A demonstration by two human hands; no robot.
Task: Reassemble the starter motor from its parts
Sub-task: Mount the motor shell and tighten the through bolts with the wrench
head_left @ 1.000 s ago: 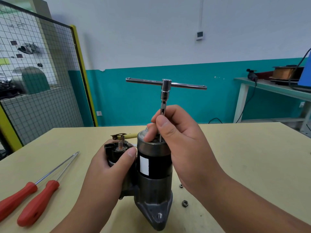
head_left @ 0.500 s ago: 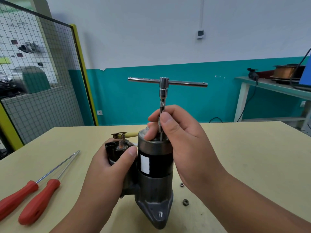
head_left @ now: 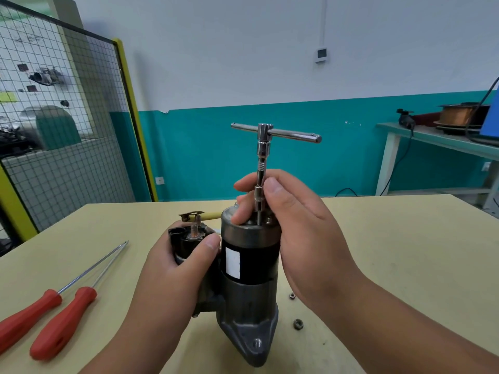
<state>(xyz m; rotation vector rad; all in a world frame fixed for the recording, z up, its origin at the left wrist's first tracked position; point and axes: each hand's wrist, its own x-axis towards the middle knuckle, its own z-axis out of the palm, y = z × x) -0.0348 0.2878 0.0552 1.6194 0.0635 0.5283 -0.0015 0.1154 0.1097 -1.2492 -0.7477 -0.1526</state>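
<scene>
Gripping the solenoid (head_left: 189,240) side of the starter motor (head_left: 249,265), the left hand (head_left: 172,268) holds it upright near centre on the table (head_left: 405,252), long axis vertical, mounting nose down. Two loose nuts (head_left: 298,324) lie just right of its base; two red screwdrivers (head_left: 62,322) lie near left. The right hand (head_left: 302,233) pinches the T-handle wrench (head_left: 263,147) shaft, which stands vertical on the motor's top cap, crossbar roughly left-right.

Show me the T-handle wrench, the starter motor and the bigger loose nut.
T-handle wrench (head_left: 261,166), head view, on its knurled shaft.
starter motor (head_left: 258,255), head view, on its black casing.
nut (head_left: 298,324), head view, on its top face.
</scene>
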